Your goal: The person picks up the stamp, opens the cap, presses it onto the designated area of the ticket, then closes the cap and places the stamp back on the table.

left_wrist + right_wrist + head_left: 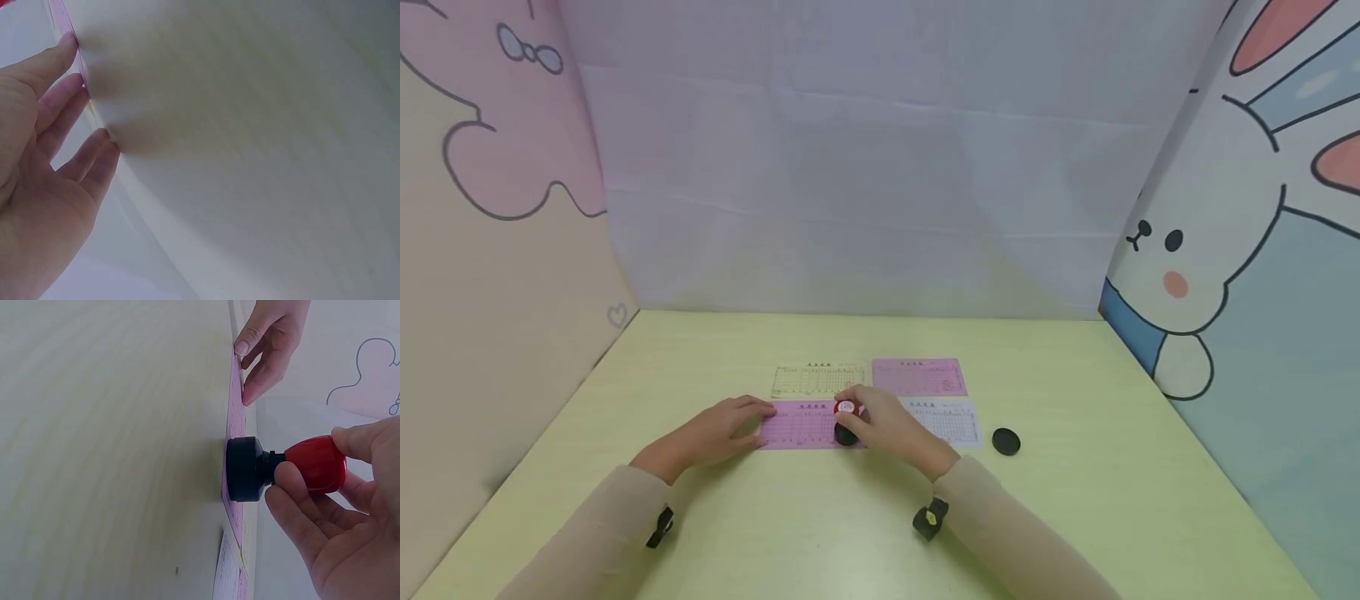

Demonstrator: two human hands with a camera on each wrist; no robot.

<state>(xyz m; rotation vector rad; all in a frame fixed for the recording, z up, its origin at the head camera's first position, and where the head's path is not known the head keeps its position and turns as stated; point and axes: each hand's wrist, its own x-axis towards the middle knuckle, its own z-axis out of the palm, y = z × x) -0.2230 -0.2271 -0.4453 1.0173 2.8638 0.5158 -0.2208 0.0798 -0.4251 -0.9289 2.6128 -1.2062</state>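
My right hand [883, 421] grips the red handle of a stamp [315, 464] between thumb and fingers. The stamp stands upright, its black base against the right part of the near pink printed form [801, 425]. At that form's left end, my left hand [718, 432] rests with its fingertips on the edge, thumb apart from the fingers. In the left wrist view, the left fingers [81, 165] touch the table and the paper's edge. A black round cap [1006, 442] lies on the table right of the forms.
Behind the near pink form lies a pale yellow form [808, 382]. A second pink form [919, 377] is at the back right, with a white form [951, 423] in front of it. Cloth walls [865, 208] enclose the light yellow table [790, 533] at the back and sides.
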